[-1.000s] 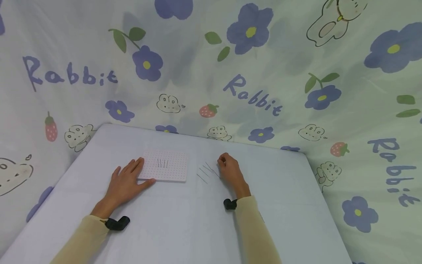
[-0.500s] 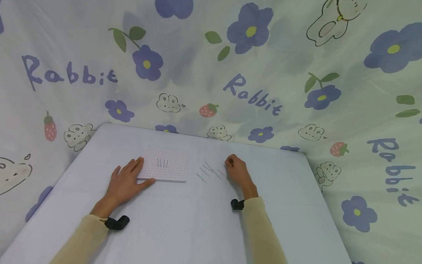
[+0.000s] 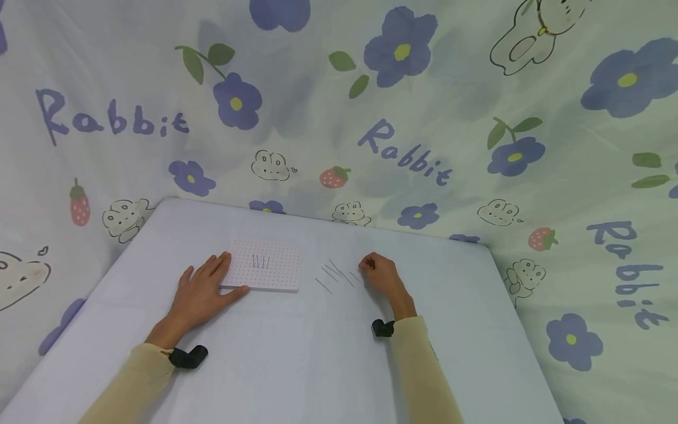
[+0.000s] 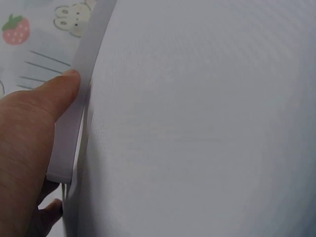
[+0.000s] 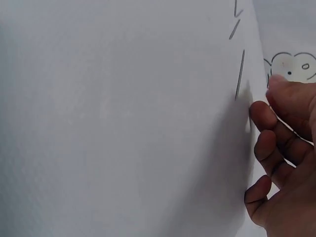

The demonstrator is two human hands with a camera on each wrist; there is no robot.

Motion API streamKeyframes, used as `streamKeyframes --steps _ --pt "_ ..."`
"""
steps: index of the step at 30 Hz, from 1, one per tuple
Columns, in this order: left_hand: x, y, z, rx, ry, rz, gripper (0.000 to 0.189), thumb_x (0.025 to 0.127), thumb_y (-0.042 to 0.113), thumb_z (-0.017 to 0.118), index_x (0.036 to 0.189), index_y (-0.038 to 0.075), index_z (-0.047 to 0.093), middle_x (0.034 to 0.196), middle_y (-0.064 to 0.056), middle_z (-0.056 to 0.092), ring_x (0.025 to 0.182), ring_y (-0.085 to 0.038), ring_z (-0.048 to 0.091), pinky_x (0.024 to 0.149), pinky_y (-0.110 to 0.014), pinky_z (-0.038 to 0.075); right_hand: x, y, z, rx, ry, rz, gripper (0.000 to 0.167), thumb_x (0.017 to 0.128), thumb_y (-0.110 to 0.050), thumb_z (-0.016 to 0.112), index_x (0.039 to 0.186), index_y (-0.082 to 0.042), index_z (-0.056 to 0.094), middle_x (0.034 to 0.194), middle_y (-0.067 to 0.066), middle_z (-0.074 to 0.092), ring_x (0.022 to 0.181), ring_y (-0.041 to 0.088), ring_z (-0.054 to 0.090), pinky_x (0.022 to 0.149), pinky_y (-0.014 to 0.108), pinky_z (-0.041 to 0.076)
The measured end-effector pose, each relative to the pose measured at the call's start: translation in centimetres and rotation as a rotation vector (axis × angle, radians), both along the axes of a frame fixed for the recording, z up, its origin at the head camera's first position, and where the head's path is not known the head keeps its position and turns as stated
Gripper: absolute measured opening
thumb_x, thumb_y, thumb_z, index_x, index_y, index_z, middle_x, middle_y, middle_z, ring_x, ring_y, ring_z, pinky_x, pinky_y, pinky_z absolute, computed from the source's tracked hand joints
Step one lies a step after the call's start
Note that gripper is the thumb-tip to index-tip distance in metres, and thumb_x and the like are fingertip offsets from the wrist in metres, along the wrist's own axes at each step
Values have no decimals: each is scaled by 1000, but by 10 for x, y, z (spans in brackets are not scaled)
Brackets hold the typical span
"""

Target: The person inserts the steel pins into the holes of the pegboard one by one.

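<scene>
A pale perforated board lies on the table, with several thin dark sticks in a row on it. My left hand rests at its left side, fingers straight and spread on the left edge. The left thumb presses against the board's near side. To the right of the board, several loose dark sticks lie slanted on the table. My right hand is just right of them, fingers curled, near one stick. Whether thumb and forefinger pinch anything is hidden.
The white table runs up to a patterned cloth behind and at the sides. Black wrist cameras sit at the left cuff and the right cuff.
My right hand has moved right, off the loose sticks, then slightly down and back, leaving the rightmost stick more visible. The left hand and board stay put.
</scene>
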State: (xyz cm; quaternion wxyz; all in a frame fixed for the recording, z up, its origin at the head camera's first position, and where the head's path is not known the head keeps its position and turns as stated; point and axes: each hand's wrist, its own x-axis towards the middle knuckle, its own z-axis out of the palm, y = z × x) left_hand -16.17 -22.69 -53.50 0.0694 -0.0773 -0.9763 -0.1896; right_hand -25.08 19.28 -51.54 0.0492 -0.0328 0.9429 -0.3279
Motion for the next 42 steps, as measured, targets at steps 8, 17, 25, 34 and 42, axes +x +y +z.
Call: streamKeyframes --steps 8,17,25,34,42 --pt "0 0 1 -1 -5 -1 105 89 70 59 155 -5 29 158 -27 33 145 -49 27 112 -74 11 5 -3 6 49 -97 56 15 95 -26 72 102 -13 69 90 1 64 83 18 57 76 34 49" --pt "-2 -1 -1 -2 -4 -2 104 89 70 59 155 -5 29 159 -26 33 145 -49 27 112 -74 10 9 -5 8 53 -147 73 16 92 -27 75 99 -13 71 86 -1 65 80 16 58 72 32 48" --pt "-1 0 1 -7 -8 -3 105 89 70 58 155 -5 29 159 -27 32 145 -49 27 111 -75 11 9 -5 7 68 -133 79 14 92 -26 75 95 -13 72 83 -2 65 78 15 58 70 30 48" --pt "-1 1 2 -13 -26 2 104 89 70 58 155 -5 28 159 -26 31 146 -48 25 113 -74 10 10 -5 9 115 -107 107 13 94 -25 74 92 -13 73 81 -3 65 76 15 56 68 31 46" --pt "0 1 3 -13 -34 1 105 89 70 58 156 -4 28 159 -26 31 146 -48 25 113 -74 10 11 -7 7 159 -110 105 13 96 -25 70 89 -15 71 84 -4 65 79 16 56 76 36 46"
